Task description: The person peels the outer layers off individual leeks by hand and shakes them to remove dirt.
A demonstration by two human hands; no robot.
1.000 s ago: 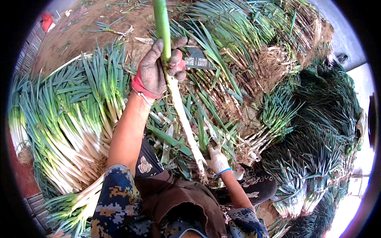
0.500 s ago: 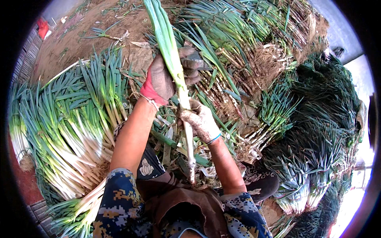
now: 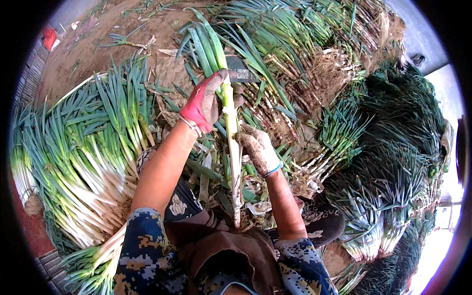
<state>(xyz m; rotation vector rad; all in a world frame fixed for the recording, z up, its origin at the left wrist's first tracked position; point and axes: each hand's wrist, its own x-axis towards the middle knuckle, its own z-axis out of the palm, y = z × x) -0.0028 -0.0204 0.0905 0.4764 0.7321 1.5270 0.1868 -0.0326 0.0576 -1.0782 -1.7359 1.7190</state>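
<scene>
A long leek (image 3: 229, 110) stands upright in front of me, with green leaves fanning out at its top and a pale stalk running down toward my lap. Wrapped round its upper stalk is my left hand (image 3: 203, 104), in a dirty red and grey glove. My right hand (image 3: 259, 149), in a soiled white glove, closes on the stalk's right side lower down; its fingertips are partly hidden. A strip of peeled leaf (image 3: 227, 164) hangs along the stalk. Leaf scraps (image 3: 204, 179) litter the ground beneath.
Cleaned leeks with white stalks (image 3: 93, 172) lie in a pile at my left. Unpeeled leeks with brown roots (image 3: 314, 64) are heaped ahead. Dark green leeks (image 3: 393, 142) are stacked at right, with tied bundles (image 3: 366, 236) at the near end. Bare soil (image 3: 123, 27) shows far left.
The leek's leaves have spread apart and its top has come lower. My left hand has turned and opened its grip somewhat; my right hand has shifted slightly right.
</scene>
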